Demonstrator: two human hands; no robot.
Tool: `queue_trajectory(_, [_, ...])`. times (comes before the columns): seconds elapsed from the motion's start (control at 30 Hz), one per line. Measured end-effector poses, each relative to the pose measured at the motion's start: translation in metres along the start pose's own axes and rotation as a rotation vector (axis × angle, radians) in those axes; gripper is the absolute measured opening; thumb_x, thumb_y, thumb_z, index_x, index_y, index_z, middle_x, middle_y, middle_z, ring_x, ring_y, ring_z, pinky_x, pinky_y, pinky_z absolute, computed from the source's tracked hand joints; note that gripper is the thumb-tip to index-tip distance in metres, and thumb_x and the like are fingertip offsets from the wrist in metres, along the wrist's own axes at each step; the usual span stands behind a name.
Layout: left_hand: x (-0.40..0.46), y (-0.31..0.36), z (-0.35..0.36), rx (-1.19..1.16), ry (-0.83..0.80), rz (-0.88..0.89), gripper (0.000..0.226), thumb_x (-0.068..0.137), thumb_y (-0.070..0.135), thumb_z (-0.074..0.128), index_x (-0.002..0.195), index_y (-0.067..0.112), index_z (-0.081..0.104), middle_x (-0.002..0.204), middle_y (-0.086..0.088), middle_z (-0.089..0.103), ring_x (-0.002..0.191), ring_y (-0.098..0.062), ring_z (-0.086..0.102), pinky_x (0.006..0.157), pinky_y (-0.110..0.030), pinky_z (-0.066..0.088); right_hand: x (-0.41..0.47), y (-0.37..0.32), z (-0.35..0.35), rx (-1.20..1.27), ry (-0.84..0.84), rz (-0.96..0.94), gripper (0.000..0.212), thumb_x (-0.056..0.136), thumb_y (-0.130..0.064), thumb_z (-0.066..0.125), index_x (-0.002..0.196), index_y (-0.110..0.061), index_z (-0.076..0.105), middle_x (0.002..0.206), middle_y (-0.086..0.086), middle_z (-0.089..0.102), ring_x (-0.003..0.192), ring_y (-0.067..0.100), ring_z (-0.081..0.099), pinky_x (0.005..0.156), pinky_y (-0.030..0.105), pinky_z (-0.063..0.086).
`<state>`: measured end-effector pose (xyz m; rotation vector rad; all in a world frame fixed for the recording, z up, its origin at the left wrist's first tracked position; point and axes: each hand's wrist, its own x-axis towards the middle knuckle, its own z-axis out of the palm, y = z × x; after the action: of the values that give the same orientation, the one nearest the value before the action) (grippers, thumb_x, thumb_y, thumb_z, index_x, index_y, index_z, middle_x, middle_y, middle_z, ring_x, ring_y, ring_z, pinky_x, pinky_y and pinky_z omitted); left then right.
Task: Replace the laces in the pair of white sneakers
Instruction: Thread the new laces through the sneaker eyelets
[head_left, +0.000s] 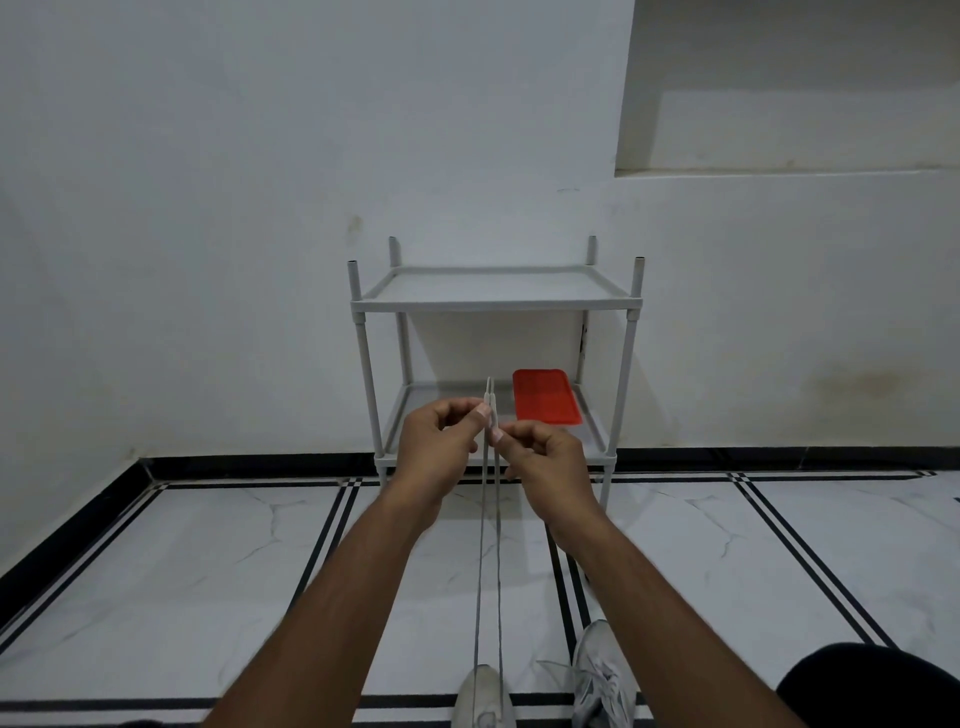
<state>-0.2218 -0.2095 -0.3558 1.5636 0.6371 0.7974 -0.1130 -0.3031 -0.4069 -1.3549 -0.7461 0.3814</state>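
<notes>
Sneakers' lace (488, 545) runs taut from the shoe (483, 696) below up to both grips, left hand (441, 441) and right hand (540, 452) each pinching one end.

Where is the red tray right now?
Head view, centre: the red tray lies on the grey rack's lower shelf, toward its right side, just beyond the right hand.
</notes>
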Motion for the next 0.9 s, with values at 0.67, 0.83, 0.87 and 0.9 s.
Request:
queue_trajectory(0.67, [0.027,-0.178,-0.005,0.188,0.019,-0.260,0.009,0.097,0.015,0.070,0.089,0.013,0.074,0.091,-0.005,0.078,0.091,-0.021,0.078,0.090,-0.041,0.062,-0.020,0.135,-0.018,-0.286,-0.062,0.361,0.007,0.101,-0.025,0.073,0.100,-0.019,0.076,0.084,0.000,0.081,0.075,-0.001,0.071,0.077,0.024,0.050])
queue_trajectory(0.83, [0.001,-0.277,-0.007,0.536,0.161,-0.309,0.028,0.099,0.021,0.067,0.126,0.016,0.064,0.133,-0.007,0.055,0.110,-0.026,0.063,0.100,-0.034,0.050,-0.059,0.242,-0.031,-0.423,-0.058,0.565,0.024,0.095,-0.032,0.078,0.077,-0.018,0.077,0.079,-0.001,0.080,0.079,0.017,0.074,0.069,0.026,0.055])
queue_trajectory(0.87, [-0.008,-0.303,-0.007,0.582,0.143,-0.378,0.028,0.098,0.023,0.067,0.124,0.013,0.063,0.130,-0.009,0.056,0.105,-0.026,0.064,0.097,-0.033,0.051,-0.067,0.265,-0.031,-0.457,-0.079,0.600,0.025,0.095,-0.031,0.078,0.074,-0.017,0.077,0.079,-0.002,0.080,0.079,0.015,0.074,0.071,0.027,0.058])
queue_trajectory(0.9, [-0.017,-0.323,-0.006,0.627,0.084,-0.453,0.023,0.097,0.024,0.067,0.115,0.010,0.067,0.120,-0.011,0.065,0.100,-0.028,0.068,0.093,-0.032,0.053,-0.074,0.282,-0.031,-0.484,-0.108,0.636,0.023,0.095,-0.026,0.078,0.074,-0.016,0.077,0.079,-0.004,0.080,0.078,0.014,0.074,0.073,0.031,0.061])
